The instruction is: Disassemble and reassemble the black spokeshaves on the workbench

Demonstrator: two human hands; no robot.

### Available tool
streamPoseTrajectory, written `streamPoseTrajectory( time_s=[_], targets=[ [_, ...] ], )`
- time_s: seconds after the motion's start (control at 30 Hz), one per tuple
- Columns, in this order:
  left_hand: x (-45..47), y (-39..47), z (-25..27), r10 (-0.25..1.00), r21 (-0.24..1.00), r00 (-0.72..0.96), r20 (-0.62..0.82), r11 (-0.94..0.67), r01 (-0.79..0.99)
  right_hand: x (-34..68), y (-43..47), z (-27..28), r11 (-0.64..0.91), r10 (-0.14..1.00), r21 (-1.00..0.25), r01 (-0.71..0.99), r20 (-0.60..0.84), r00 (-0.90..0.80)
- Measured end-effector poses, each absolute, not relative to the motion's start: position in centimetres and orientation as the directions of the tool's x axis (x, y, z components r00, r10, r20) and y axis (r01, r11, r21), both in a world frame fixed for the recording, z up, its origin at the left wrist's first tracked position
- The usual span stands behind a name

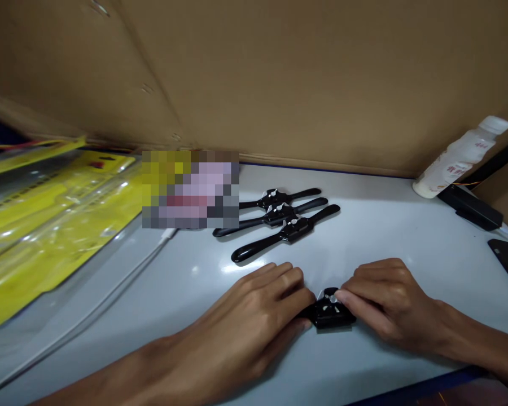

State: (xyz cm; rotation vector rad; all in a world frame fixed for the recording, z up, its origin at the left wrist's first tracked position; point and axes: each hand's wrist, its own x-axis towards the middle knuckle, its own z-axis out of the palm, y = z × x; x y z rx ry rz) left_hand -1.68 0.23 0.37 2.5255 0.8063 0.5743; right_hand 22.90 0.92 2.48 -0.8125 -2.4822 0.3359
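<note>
A black spokeshave lies low over the front of the table, its blade edge toward me and silver screws on its body. My left hand is closed around its left handle. At the body's right side, the thumb and index finger of my right hand pinch close to a silver knob; the right handle is hidden by this hand. Beyond my hands lie three more black spokeshaves side by side, the nearest spokeshave angled up to the right.
Yellow blister packages cover the table's left side. A white cable runs to a blurred-out patch at the back. A plastic bottle leans at back right beside a black box-like object. A cardboard wall stands behind.
</note>
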Motion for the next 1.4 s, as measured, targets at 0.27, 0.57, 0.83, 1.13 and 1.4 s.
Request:
streamPoseTrajectory(
  time_s=[0.27, 0.57, 0.83, 1.13, 1.4],
  targets=[
    [-1.76, 0.25, 0.39, 0.610, 0.507, 0.753, 0.248, -0.744, 0.436, 22.79, 0.75, 2.48, 0.815, 0.573, -0.376, 0.442, 0.402, -0.714],
    [-1.70, 0.28, 0.44, 0.619, 0.510, 0.745, 0.249, -0.738, 0.442, 22.71, 0.85, 2.79, 0.804, 0.575, -0.470, 0.364, 0.460, -0.676],
    [-1.87, 0.20, 0.40, 0.614, 0.493, 0.747, 0.255, -0.747, 0.445, 22.91, 0.98, 2.38, 0.774, 0.632, -0.425, 0.470, 0.456, -0.627],
    [-1.78, 0.29, 0.51, 0.611, 0.487, 0.752, 0.249, -0.750, 0.448, 22.69, 1.11, 2.97, 0.758, 0.651, -0.419, 0.499, 0.451, -0.611],
    [-1.74, 0.15, 0.44, 0.618, 0.487, 0.743, 0.259, -0.747, 0.452, 23.03, 1.03, 2.56, 0.769, 0.605, -0.481, 0.420, 0.337, -0.722]
  ],
)
